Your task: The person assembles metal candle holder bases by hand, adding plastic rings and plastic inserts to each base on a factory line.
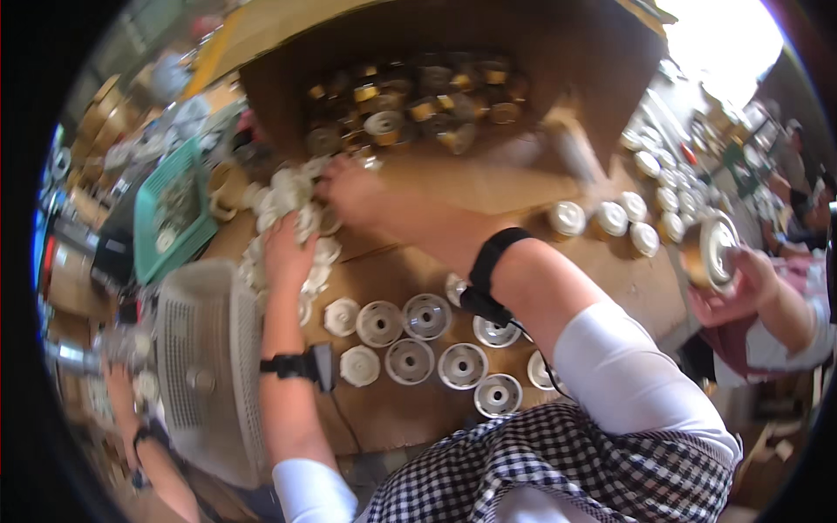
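At the left of the table lies a heap of white plastic caps [323, 253] with notched edges. My left hand [289, 254] rests on this heap, its fingers reaching over the caps. Blur and the caps hide how far they close. Across the table stretches my right arm, bringing my right hand [350, 193] to the heap's far edge. Its fingers are bent inward, and what they hold is hidden. Nearer to me stand several round parts [410, 361] with white rims and a central hole. Two notched white caps [359, 365] sit at their left.
An open cardboard box [575, 78] at the back holds several gold-and-clear parts. A white basket [205, 366] and a green basket [174, 213] stand left. White-topped gold parts [612, 219] line the right. A co-worker's hand [741, 283] holds one similar part; another co-worker's hand [118, 388] shows left.
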`<state>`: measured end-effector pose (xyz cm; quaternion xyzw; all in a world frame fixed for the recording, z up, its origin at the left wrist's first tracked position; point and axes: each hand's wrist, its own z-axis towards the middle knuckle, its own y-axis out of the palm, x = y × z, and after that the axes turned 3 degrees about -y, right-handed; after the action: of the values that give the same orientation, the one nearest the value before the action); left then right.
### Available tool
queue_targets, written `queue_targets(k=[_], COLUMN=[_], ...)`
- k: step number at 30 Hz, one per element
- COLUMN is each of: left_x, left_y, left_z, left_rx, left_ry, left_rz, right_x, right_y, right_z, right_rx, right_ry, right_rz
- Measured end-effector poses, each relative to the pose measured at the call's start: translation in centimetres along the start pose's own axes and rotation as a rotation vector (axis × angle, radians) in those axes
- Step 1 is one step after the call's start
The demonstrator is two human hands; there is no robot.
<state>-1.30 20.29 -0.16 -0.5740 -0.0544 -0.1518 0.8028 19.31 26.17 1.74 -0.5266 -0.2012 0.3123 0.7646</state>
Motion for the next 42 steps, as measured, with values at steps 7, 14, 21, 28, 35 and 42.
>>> queue_targets(k=[7, 14, 21, 28, 35, 42], left_x=[1.8, 19.3, 36.9, 36.2, 23.5, -3.7], left_y=[-1.1, -7.9, -10.0, -10.6, -16.0, -24.7], left_z=[-2.8, -3.6, -9.5, -12.9, -13.5, -20.2], left_rx=[-0.135, -0.004, -0.373, -0.219, 0.166, 0.471], left_ry=[0.125, 0.252, 1.016, 0.624, 0.297, -0.542], left_rz=[-0.009, -0.837, -0.97, -1.143, -1.249, -1.198], right_x=[-0.8, -2.0, -1.7, -4.8, -6.9, -5.7], right_y=[-3.2, -11.9, -11.4, -16.7, -13.5, -12.9], right_z=[-6.2, -18.3, -22.8, -24.6, -20.2, -17.2], right_rx=[0.052, 0.107, 0.179, 0.194, 0.248, 0.081], right_ry=[-0.044, 0.091, 0.009, 0.098, 0.021, -0.032], right_rz=[-0.031, 0.318, 0.205, 0.221, 0.731, 0.476])
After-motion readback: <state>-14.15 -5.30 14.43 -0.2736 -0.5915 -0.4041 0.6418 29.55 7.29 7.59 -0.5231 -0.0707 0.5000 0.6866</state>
